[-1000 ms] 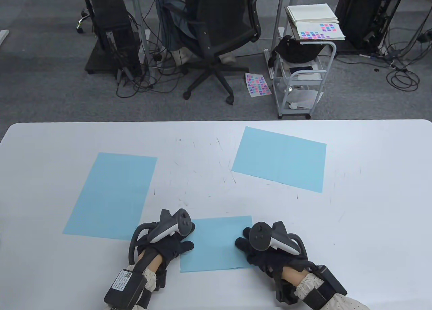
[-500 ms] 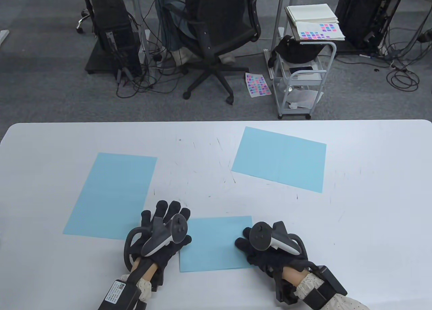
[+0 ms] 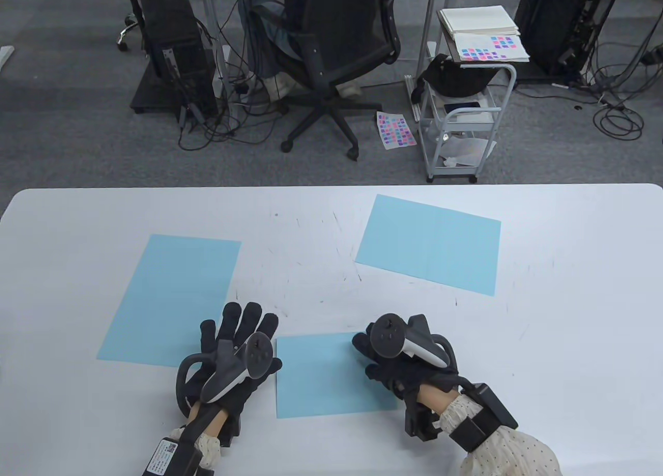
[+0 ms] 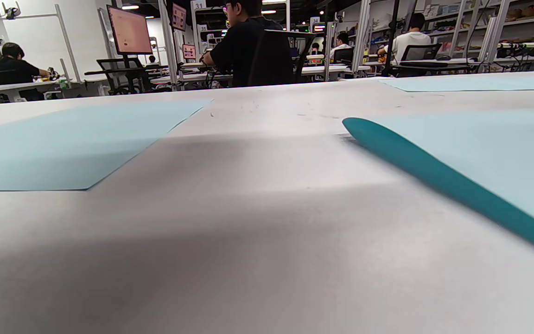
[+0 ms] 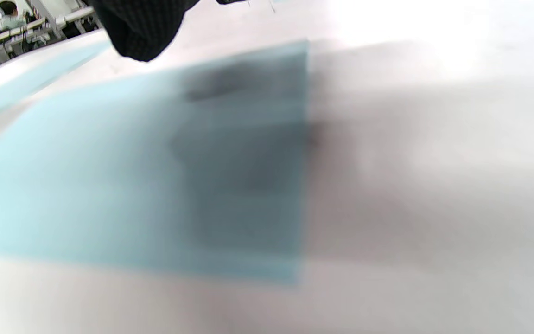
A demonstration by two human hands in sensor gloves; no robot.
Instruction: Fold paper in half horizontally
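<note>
A folded light-blue paper [image 3: 321, 375] lies flat near the table's front edge, between my hands. My left hand [image 3: 238, 331] lies just left of it with its fingers spread, off the paper and near the corner of the left sheet [image 3: 171, 300]. My right hand [image 3: 370, 354] hovers over the folded paper's top right part with bent fingers and grips nothing. The left wrist view shows the paper's rounded folded edge [image 4: 434, 171] slightly raised off the table. The right wrist view is blurred: a gloved fingertip [image 5: 142, 28] hangs above the paper [image 5: 155, 176] and its shadow.
An unfolded blue sheet lies at the table's left, another blue sheet [image 3: 430, 243] at the back right. The white table [image 3: 570, 341] has scuff marks in the middle. An office chair [image 3: 336, 56] and a cart [image 3: 466, 108] stand beyond the far edge.
My left hand left the folded paper, spread its fingers and slid left. My right hand moved up and to the left over the paper. The paper stayed put.
</note>
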